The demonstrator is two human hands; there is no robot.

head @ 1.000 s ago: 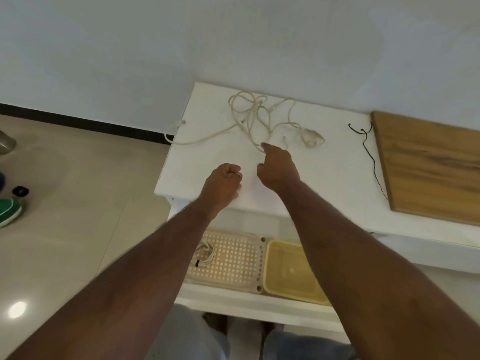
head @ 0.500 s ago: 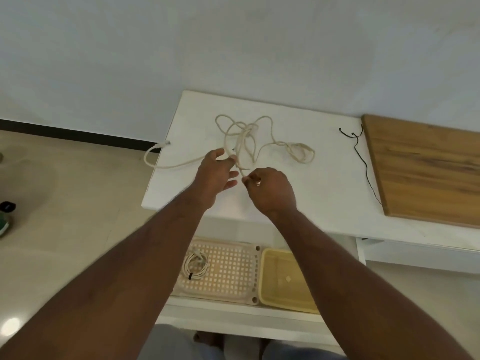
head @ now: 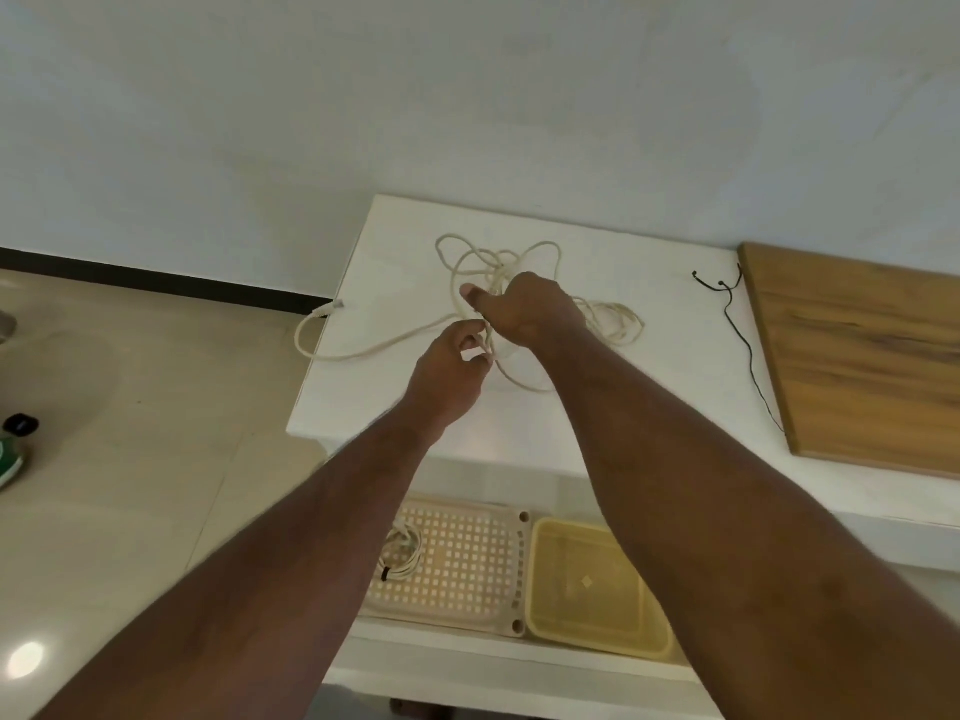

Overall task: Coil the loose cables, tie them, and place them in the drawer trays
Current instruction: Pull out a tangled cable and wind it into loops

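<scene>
A long cream cable (head: 374, 350) lies tangled on the white tabletop (head: 649, 356), one plug end hanging off the left edge. My left hand (head: 452, 371) pinches a strand of it near the tangle's front. Just beyond, my right hand (head: 524, 309) grips strands in the middle of the tangle. A thin black cable (head: 748, 350) lies loose to the right. Below, the open drawer holds a perforated cream tray (head: 467, 563) with a coiled, tied cable (head: 402, 558) in it, and a yellow tray (head: 592, 589) beside it.
A wooden board (head: 862, 356) covers the tabletop's right side. The white wall stands directly behind. Beige tiled floor lies to the left, with a green shoe (head: 8, 459) and a small black object (head: 21, 424) at the far left edge.
My right hand moved forward into the tangle and took hold of strands. My left hand closed on a strand beside it. The cable loops shifted slightly.
</scene>
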